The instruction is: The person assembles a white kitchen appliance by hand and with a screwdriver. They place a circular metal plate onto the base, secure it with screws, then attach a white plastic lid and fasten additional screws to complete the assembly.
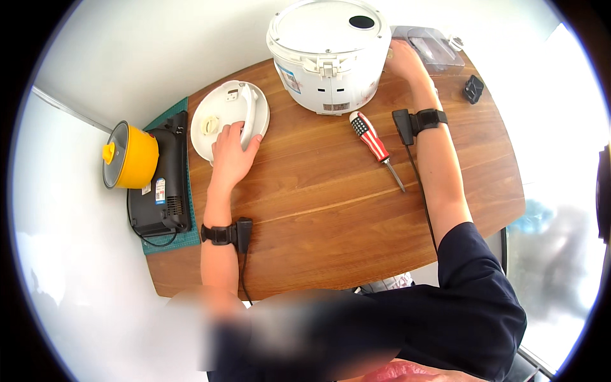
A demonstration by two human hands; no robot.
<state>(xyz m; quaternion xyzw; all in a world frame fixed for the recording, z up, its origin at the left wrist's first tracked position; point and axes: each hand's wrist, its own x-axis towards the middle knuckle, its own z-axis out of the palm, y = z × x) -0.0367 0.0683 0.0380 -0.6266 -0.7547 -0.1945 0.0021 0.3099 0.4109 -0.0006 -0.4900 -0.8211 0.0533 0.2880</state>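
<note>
While the white rice cooker body stands upside down at the far edge of the wooden table, the two hands work well apart from each other — one on each side of it. The left hand lies to the near left of the cooker, its fingers curled around the long white handle of the round white lid, which lies flat on the table; the handle's long axis runs roughly away from the person, so the hand closes on its near end. The right hand reaches to the far right and presses against the cooker's side wall; its fingers are half hidden behind the body, so I cannot tell whether they grip or only rest there. Between the arms, just near-right of the cooker, lies a screwdriver with a red, white and blue handle — its handle points toward the cooker and its tip toward the near right, close beside the right forearm and nearer to that hand than to the left. A clear plastic container sits behind the right hand and a small black part lies further right. At the table's left end a black hotplate on a green mat stands beside a yellow pot, clear of both arms. Both wrists carry black bands with cables.
</note>
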